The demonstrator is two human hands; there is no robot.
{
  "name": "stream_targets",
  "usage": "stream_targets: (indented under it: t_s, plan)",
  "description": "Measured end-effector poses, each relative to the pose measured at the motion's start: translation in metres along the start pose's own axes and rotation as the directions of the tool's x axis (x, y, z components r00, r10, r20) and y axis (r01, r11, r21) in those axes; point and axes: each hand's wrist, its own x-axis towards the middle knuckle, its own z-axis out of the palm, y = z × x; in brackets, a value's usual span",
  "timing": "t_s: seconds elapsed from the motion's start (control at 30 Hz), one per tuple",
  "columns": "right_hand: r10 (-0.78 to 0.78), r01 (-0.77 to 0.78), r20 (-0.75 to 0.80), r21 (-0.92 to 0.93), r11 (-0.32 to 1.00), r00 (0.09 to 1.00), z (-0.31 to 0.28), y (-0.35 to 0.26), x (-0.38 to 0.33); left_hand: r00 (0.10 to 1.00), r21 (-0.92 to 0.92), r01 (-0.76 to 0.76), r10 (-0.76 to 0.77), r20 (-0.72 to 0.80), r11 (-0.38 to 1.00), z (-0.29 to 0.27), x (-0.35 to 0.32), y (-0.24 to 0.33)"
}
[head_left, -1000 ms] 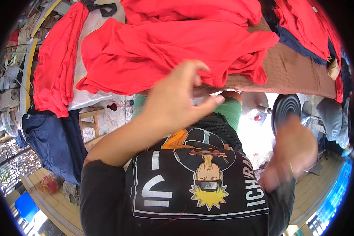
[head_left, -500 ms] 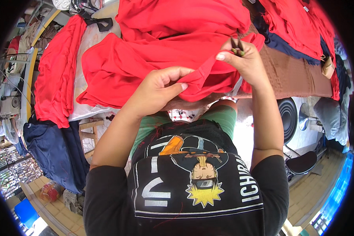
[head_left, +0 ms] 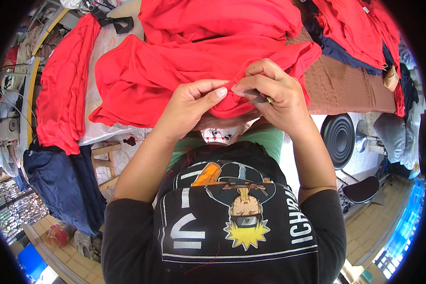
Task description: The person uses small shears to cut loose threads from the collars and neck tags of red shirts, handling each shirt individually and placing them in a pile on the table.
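Observation:
A bright red knit cloth lies in loose folds on the table in front of me. Its near edge is pinched between the thumb and fingers of my left hand. My right hand is closed close beside it, fingertips at the same bit of cloth, almost touching the left thumb. Small dark thread snips with a yellow-green spot sit in the right hand, partly hidden by its fingers. Whether the right fingertips also grip the cloth or a thread is too small to tell.
More red cloth is heaped behind. Another red piece hangs at the left, above a dark blue garment. Red and navy garments lie far right on the brown-covered table. A round black ribbed object stands below the right edge.
My right hand has come left and down to my left fingertips, turning the snips inward. The stretched strip of cloth between the hands has gone slack. My left hand has hardly moved.

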Motion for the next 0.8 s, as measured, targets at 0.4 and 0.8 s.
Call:
stream_targets:
  t_s: [0.4, 0.8]
  plan:
    - [0.048, -0.051, -0.044, -0.069, 0.996, 0.998, 0.011, -0.007, -0.004, 0.806, 0.822, -0.363, 0.591, 0.041, 0.438, 0.022, 0.009, 0.003]
    - [0.147, -0.168, -0.131, -0.161, 0.973, 0.98, -0.018, -0.019, -0.014, 0.919, 0.551, -0.186, 0.342, -0.195, 0.813, 0.022, -0.004, 0.011]
